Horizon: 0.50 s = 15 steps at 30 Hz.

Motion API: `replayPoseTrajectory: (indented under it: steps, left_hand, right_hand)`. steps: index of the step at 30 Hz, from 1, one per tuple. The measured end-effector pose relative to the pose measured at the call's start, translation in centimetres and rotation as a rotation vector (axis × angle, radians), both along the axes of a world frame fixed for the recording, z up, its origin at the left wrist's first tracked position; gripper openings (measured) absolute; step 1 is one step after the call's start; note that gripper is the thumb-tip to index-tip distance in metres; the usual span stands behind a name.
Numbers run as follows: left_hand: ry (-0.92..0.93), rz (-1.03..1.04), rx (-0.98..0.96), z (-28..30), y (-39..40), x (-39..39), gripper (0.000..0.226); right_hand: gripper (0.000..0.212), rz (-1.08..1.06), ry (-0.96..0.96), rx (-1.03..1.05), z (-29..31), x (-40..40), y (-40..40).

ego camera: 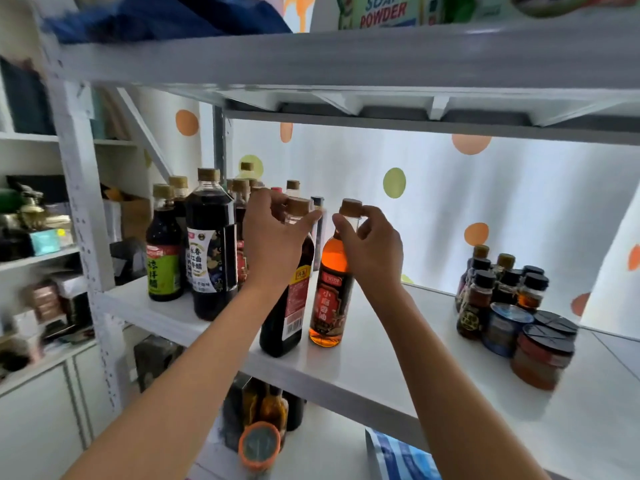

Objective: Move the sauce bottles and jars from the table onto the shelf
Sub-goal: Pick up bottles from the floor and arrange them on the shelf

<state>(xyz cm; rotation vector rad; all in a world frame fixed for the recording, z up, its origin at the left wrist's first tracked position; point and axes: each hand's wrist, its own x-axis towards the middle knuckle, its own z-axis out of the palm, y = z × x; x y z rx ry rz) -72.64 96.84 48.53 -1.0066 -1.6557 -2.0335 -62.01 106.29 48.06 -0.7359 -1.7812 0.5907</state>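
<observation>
Hands held two upright bottles by their necks on the shelf (363, 362): left hand (273, 237) fingers curled round the dark bottle (287, 306), right hand (372, 251) pinching the amber bottle (330, 292), likely steadying them into the row.

Soap powder boxes (382, 12) at 12 o'clock, top tier. Blue cloth (166, 15) at 11. Cluttered side shelves (34, 254) at 9. Orange-rimmed round lid (259, 445) at 6. Blue-striped bag (398, 459) beside it. Dotted wall (485, 202) behind.
</observation>
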Motion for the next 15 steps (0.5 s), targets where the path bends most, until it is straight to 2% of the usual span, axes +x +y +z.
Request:
replayPoseTrajectory:
  steps: [3,5,7,9,11,13,15]
  left_hand:
    - [-0.046,-0.081,-0.106,-0.8,0.4,-1.0,0.048]
    - [-0.04,-0.169,-0.197,-1.0,0.0,-1.5,0.032]
    - [-0.122,-0.36,-0.255,-1.6,-1.1,-1.3,0.017]
    - [-0.222,-0.566,-0.296,-2.9,-2.6,-1.4,0.024]
    - [-0.181,-0.676,-0.416,-4.6,-4.1,-1.8,0.048]
    - [-0.131,-0.701,-0.583,-5.9,-5.2,-2.0,0.064]
    - [-0.141,-0.642,-0.666,-6.9,-5.5,-2.2,0.059]
  right_hand:
    - [0.041,0.065,-0.013,-0.107,-0.4,-0.5,0.8]
    - [0.048,0.089,-0.052,-0.127,-1.3,-0.8,0.7]
    - [0.045,0.111,-0.093,-0.117,-2.4,-0.6,0.1]
    - [0.04,0.113,-0.104,-0.117,-3.0,0.1,-0.5]
    - [0.039,0.143,-0.091,-0.144,-3.4,1.0,-1.0]
    - [0.051,0.216,-0.113,-0.189,-3.8,1.7,-1.5]
    - [0.072,0.269,-0.173,-0.216,-4.6,2.0,-1.6]
